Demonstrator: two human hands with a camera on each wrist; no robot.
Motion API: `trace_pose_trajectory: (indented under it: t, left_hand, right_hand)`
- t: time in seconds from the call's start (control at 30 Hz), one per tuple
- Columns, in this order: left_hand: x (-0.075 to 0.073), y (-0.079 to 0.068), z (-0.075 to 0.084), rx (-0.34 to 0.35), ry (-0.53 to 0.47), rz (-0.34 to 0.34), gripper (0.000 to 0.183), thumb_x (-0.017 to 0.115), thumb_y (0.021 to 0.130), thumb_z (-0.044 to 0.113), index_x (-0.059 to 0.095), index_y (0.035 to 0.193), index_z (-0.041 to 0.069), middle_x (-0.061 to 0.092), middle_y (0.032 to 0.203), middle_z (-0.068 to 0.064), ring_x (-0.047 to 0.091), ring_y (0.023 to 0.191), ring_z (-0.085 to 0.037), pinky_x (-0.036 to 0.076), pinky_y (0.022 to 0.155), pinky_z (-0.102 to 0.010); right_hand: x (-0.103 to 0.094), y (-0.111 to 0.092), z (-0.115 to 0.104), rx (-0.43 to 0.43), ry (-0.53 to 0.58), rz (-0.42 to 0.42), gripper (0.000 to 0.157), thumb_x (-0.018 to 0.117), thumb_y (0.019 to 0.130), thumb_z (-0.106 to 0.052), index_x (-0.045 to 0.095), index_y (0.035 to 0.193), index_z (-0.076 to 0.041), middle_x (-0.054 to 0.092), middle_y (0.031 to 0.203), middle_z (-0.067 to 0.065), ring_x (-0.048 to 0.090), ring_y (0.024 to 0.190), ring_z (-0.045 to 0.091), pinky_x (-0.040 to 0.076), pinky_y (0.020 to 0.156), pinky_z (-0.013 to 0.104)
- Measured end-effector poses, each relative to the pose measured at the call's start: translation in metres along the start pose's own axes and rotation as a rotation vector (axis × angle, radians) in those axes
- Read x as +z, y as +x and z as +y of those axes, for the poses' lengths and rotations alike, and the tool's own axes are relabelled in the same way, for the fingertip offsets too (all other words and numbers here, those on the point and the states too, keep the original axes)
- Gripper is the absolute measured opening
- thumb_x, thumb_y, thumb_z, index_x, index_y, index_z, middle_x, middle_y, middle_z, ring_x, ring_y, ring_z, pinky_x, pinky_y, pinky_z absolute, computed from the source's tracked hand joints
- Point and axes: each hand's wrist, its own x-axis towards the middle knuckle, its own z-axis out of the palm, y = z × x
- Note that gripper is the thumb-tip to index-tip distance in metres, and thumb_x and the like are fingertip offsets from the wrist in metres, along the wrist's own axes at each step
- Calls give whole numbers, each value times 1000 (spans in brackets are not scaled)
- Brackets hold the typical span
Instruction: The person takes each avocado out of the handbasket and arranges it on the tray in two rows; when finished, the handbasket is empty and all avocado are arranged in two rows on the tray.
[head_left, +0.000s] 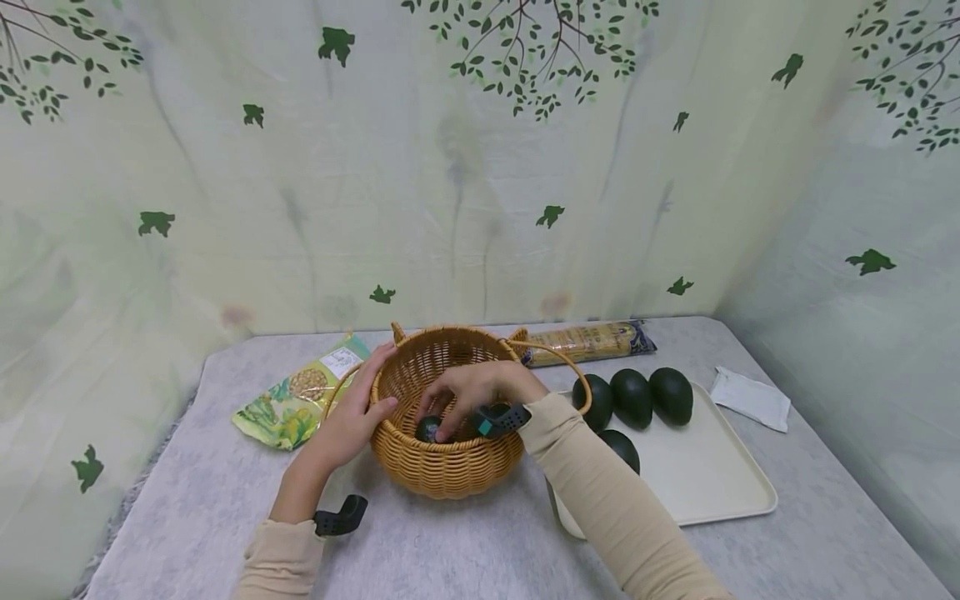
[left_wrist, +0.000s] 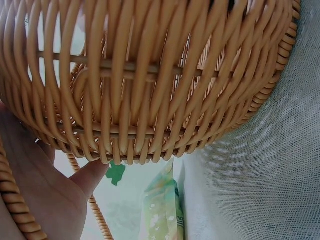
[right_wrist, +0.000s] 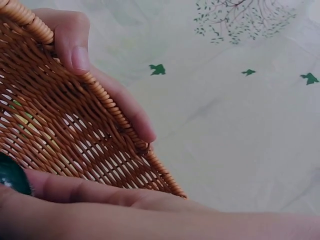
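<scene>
A round woven wicker basket [head_left: 450, 471] with loop handles stands in the middle of the table. My left hand [head_left: 354, 412] grips its left rim. In the right wrist view the left thumb hooks over the basket's edge [right_wrist: 107, 100], with a finger stretched along it. My right hand [head_left: 476, 392] reaches down inside, its fingers and thumb around a dark green avocado [head_left: 428, 429]. That avocado shows only in part, also at the left edge of the right wrist view. The rest of the basket's floor is largely hidden by the right hand and the front wall.
On the right lies a cream tray [head_left: 712, 475] with several avocados [head_left: 632, 398] at its left and back, partly under the right forearm. A long pack of noodles [head_left: 592, 342] lies behind, a green-yellow bag [head_left: 300, 396] on the left, a white packet [head_left: 750, 398] far right.
</scene>
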Motion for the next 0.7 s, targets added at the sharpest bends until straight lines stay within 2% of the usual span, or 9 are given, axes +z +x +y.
trace_pose_trajectory:
  t: [0.23, 0.5, 0.7]
  left_hand:
    - [1, 0, -1, -21, 20, -3, 68, 51, 107, 40, 20, 165, 21, 13, 173, -12, 16, 156, -45, 28, 114, -73]
    - [2, -2, -2, -40, 22, -9, 68, 50, 107, 38, 19, 165, 21, 14, 172, -12, 18, 155, -46, 30, 113, -73]
    - [0, -2, -1, -34, 31, 2, 67, 51, 107, 30, 20, 165, 20, 15, 172, -12, 18, 156, -45, 29, 114, -72]
  right_hand:
    - [-1, -1, 1, -85, -16, 77, 41, 78, 93, -16, 67, 132, -12, 68, 133, 2, 65, 117, 11, 59, 85, 26]
    - [-3, -7, -1, -129, -14, 198, 42, 77, 94, -18, 66, 134, -15, 65, 139, 8, 72, 102, 10, 61, 83, 28]
    - [-6, -13, -6, -172, -130, 291, 40, 77, 94, -25, 67, 132, -18, 67, 135, -1, 66, 122, 14, 55, 97, 25]
